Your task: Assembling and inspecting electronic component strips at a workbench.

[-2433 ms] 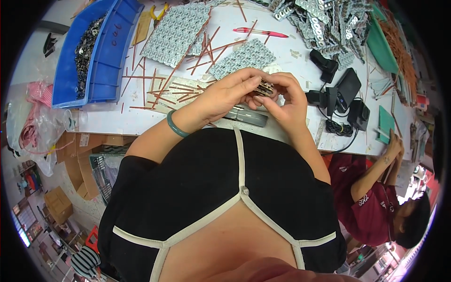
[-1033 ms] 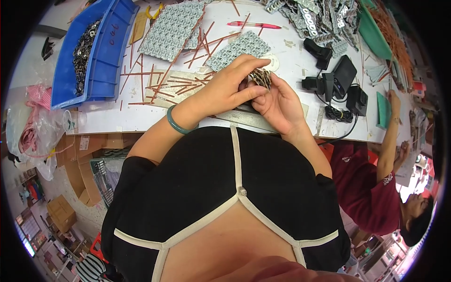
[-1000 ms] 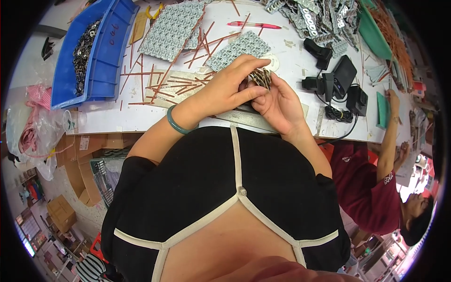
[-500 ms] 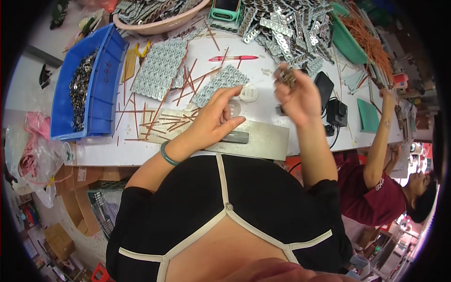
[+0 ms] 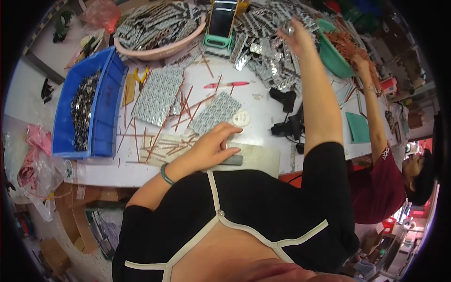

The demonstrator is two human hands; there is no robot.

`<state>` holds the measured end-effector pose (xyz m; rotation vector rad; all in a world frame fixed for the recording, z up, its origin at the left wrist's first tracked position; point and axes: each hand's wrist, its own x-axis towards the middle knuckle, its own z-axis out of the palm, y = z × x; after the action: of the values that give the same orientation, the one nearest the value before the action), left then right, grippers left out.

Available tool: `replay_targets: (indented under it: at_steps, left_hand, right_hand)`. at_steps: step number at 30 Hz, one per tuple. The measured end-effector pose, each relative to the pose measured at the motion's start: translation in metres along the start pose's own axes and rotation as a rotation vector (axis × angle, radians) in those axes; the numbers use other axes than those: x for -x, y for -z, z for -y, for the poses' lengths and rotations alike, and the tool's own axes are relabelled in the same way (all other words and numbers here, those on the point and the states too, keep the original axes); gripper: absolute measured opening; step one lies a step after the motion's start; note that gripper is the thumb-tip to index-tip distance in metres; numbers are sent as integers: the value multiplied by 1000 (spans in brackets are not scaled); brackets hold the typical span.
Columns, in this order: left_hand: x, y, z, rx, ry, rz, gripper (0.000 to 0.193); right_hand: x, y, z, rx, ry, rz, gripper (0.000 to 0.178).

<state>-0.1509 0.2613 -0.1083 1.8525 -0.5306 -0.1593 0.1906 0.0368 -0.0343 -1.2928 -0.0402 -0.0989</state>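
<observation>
My left hand (image 5: 212, 148) rests over a pale flat board (image 5: 260, 157) at the table's near edge. Its thumb and index finger are apart with nothing between them, beside a dark grey bar (image 5: 232, 160). Just beyond lie a white round disc (image 5: 241, 118) and a panel of silvery patterned pieces (image 5: 217, 112). My right hand (image 5: 299, 41) is stretched far forward over a heap of silvery metal strips (image 5: 268, 51). A small shiny metal piece (image 5: 290, 31) shows at its curled fingers; its exact shape is too small to make out.
A blue bin (image 5: 104, 113) of small metal parts stands left. Behind are a pink basin (image 5: 162, 52) of strips and a phone (image 5: 222, 19) on a green stand. Thin brown sticks (image 5: 136, 136), a pink pen (image 5: 228, 85) and black devices (image 5: 286, 127) lie around. A co-worker's hand (image 5: 361, 66) reaches into a green basin (image 5: 333, 61).
My right hand has moved forward from above the table's middle to the strip heap, the metal still in it. My left hand stays over the board. The whole view has shifted.
</observation>
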Motion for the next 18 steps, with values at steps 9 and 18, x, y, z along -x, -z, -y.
replay_targets:
  at_steps: [9,18]
  left_hand:
    - [-3,0,5,-44,-18,52,37]
    - [4,-10,-9,-169,-69,-16,30]
  right_hand:
    - [99,-37,-35,979,-108,758,44]
    - [201,-42,-83,1441,59,732,72]
